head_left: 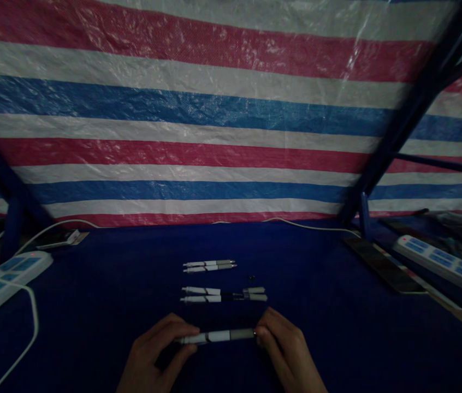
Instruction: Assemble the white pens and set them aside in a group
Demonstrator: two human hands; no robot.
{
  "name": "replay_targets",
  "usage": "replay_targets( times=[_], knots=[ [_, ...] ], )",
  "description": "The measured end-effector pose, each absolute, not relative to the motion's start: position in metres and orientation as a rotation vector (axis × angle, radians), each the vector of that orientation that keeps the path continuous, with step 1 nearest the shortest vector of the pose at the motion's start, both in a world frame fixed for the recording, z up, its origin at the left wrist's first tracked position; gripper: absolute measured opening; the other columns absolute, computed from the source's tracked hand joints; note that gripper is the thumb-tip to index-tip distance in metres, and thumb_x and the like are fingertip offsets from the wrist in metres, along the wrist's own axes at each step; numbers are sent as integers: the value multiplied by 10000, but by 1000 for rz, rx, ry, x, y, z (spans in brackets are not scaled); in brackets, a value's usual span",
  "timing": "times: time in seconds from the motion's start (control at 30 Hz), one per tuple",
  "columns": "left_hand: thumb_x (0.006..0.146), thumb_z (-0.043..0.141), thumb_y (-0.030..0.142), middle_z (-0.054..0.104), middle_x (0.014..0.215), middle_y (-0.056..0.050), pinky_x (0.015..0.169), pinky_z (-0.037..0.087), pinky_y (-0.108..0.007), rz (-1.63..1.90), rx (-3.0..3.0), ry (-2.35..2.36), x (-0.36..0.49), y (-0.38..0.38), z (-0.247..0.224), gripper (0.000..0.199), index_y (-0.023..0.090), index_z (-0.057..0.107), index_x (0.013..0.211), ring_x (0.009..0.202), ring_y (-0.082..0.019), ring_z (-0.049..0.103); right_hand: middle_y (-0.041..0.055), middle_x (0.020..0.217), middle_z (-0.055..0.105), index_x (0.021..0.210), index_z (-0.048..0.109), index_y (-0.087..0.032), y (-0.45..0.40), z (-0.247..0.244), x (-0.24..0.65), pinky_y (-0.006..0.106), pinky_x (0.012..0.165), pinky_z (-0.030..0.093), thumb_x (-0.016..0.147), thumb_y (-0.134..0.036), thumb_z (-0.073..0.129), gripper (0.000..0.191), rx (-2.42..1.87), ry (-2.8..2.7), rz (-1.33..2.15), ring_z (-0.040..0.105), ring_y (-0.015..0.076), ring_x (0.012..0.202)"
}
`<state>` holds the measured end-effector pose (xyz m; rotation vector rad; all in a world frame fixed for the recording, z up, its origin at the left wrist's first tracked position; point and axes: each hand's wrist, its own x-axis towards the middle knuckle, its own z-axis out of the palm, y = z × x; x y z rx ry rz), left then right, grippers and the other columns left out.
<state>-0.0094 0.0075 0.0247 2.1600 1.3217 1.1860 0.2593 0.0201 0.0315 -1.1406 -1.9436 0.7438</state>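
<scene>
A white pen with a grey grip [218, 335] lies level between my two hands. My left hand [159, 346] pinches its white back end between thumb and fingers. At the tip end, my right hand [282, 346] has its fingers closed on the pen's point. Beyond it lie two opened pens: white barrels [202, 299] with dark refills sticking out, and separate grey grip sections [255, 297] at their right. Farther back, two whole pens [209, 266] rest side by side. A few tiny dark parts [251, 278] sit to their right, too small to name.
White power strips [10, 281] stand at the left and right edges, with a white cable [34, 311] at left. A dark phone-like slab [384, 267] lies at right. Blue metal posts [395, 131] and a striped sheet [198, 120] bound the blue table [132, 273].
</scene>
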Motion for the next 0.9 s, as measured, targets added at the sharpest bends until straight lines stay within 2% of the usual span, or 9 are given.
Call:
replay_targets(
  times=[0.1,0.17,0.27,0.4,0.5,0.57,0.73,0.9],
  knots=[
    [831,683,185,723,827,29,686,586,-221,1182,2137,1359,-10,6,23,168,295,694,957,736,-154,717,14,820,648,959,572,-229,19,29,259,246,656,489,960,-272,467,113,-1184,-1898,790,630,170,721],
    [831,682,192,724,825,28,678,587,-221,1171,2129,1373,-11,6,24,157,295,698,949,732,-157,717,13,867,665,1055,550,-239,19,25,259,247,678,495,933,-238,500,132,-1193,-1872,833,645,173,752],
    [839,670,191,728,834,21,678,589,-225,1167,2136,1360,-11,6,25,159,295,699,957,738,-162,719,4,827,654,939,561,-236,19,23,259,242,677,481,943,-202,455,111,-1171,-1895,848,634,163,737],
    [850,658,197,728,822,9,673,589,-233,1179,2152,1340,-10,7,26,138,286,699,947,732,-169,717,12,724,602,743,524,-218,18,32,257,250,612,445,995,-284,357,310,-1209,-1997,788,585,158,651],
    [856,651,190,721,822,11,666,584,-229,1174,2150,1335,-10,7,25,138,288,697,940,730,-165,712,14,679,583,684,497,-216,15,39,256,249,571,423,1008,-312,310,386,-1218,-2044,755,559,156,609],
    [856,655,191,715,817,12,671,581,-231,1176,2135,1347,-10,6,24,129,285,697,933,730,-163,707,9,674,579,693,507,-218,15,40,256,246,575,425,1008,-317,313,383,-1202,-2034,765,562,154,612],
    [849,666,212,714,809,7,668,582,-238,1177,2126,1363,-10,5,28,104,277,699,924,724,-167,705,7,838,635,968,565,-242,16,37,256,251,674,472,973,-250,425,140,-1148,-1997,843,621,164,736],
    [857,650,195,715,805,4,659,583,-237,1190,2130,1355,-10,6,31,112,273,700,920,720,-168,705,4,804,640,891,573,-257,17,35,256,264,645,472,969,-220,427,170,-1106,-2045,728,627,173,717]
  ],
)
